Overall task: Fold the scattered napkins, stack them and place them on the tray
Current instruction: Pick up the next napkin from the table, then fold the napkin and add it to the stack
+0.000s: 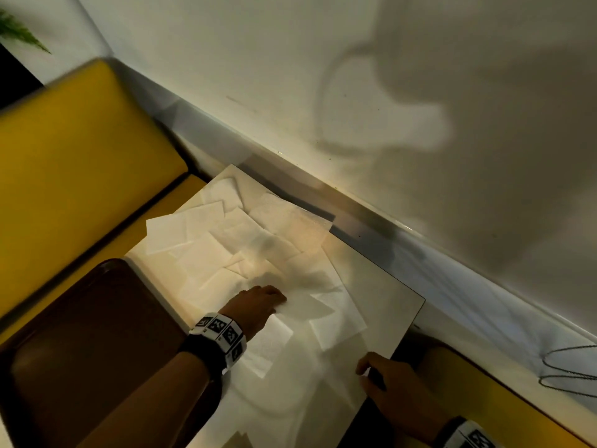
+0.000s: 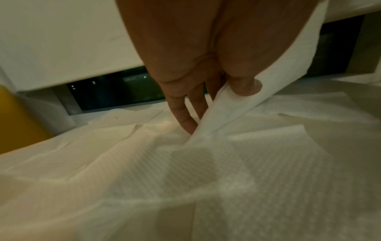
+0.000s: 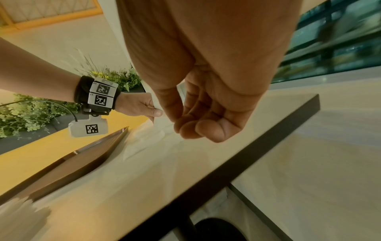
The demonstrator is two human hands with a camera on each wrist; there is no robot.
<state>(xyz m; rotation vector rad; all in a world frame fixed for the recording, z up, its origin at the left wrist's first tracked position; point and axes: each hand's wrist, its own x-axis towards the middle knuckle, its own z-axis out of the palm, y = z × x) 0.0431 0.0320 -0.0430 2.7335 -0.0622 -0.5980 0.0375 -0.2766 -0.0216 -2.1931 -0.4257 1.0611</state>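
Note:
Several white paper napkins (image 1: 226, 247) lie scattered and overlapping on the white table (image 1: 381, 292). My left hand (image 1: 273, 297) reaches over the middle of the pile. In the left wrist view its thumb and fingers (image 2: 218, 102) pinch the edge of one napkin (image 2: 230, 114) and lift it a little off the others. My right hand (image 1: 365, 367) hovers at the table's near right edge. Its fingers (image 3: 191, 128) hang loosely curled with nothing in them. The dark brown tray (image 1: 109, 263) sits at the table's left side, and nothing shows on it.
A yellow padded bench (image 1: 80, 156) runs along the table's left and far side. A metal ledge (image 1: 355, 218) and a white wall close the right side. A wire object (image 1: 571, 367) lies at the far right. Green plants (image 3: 31, 114) stand behind the bench.

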